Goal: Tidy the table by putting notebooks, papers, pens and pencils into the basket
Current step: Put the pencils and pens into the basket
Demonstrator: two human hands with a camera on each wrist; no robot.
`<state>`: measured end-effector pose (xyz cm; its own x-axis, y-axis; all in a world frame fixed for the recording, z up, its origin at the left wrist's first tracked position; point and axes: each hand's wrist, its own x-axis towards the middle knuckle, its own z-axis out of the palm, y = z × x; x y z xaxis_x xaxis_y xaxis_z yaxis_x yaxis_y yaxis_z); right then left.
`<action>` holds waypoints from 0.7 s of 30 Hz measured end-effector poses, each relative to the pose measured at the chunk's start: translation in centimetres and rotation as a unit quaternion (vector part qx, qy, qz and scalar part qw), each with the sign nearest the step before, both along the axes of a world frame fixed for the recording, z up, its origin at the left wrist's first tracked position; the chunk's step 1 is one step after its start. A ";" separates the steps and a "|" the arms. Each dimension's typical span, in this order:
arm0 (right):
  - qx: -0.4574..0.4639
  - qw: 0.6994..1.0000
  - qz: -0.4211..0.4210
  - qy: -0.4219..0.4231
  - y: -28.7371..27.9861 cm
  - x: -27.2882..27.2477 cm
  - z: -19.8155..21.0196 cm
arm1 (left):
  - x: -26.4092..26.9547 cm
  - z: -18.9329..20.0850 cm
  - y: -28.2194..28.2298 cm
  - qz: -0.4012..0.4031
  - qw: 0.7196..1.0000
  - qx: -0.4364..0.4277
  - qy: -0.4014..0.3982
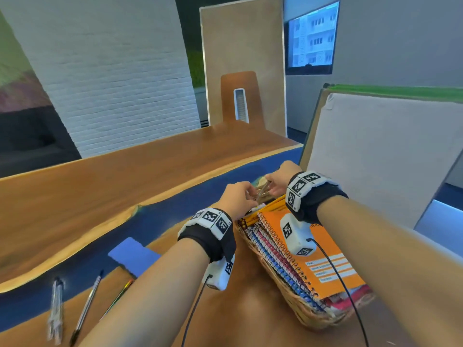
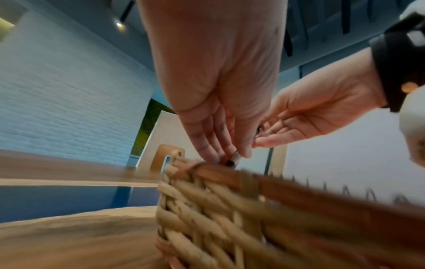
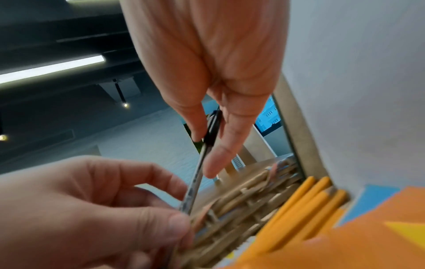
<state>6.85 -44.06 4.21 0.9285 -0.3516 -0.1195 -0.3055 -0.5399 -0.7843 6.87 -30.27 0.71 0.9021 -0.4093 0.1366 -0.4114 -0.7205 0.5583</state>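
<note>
From the head view I judge I'm mid-drop: my left hand (image 1: pixel 238 196) and right hand (image 1: pixel 280 181) pinch a clear black-capped pen (image 1: pixel 263 190) over the woven wicker basket (image 1: pixel 295 304)'s far end.

Left wrist view: fingertips pinch low at the rim.

Right wrist view: the pen stands steeply tilted beside yellow wooden pencils (image 3: pixel 306 203); next, lower and release.

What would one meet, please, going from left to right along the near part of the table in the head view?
Clear pens → black-capped pen → thin pencil → blue paper → left hand → right hand; both hands hold one pen over the wicker basket of notebooks.
</note>
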 end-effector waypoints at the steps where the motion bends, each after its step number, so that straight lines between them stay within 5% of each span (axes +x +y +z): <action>1: -0.016 1.000 -0.003 0.012 -0.2 -0.4 -0.2 | 0.0 -0.2 -0.2 0.005 1.000 0.020 -0.006; 10: -0.188 0.978 0.006 0.085 -0.8 -2.4 -0.7 | -0.5 -1.5 0.0 0.040 0.977 0.205 -0.044; 21: -0.315 0.941 0.053 0.114 -3.2 -5.6 0.5 | -2.8 -1.7 0.7 0.113 0.948 0.284 -0.094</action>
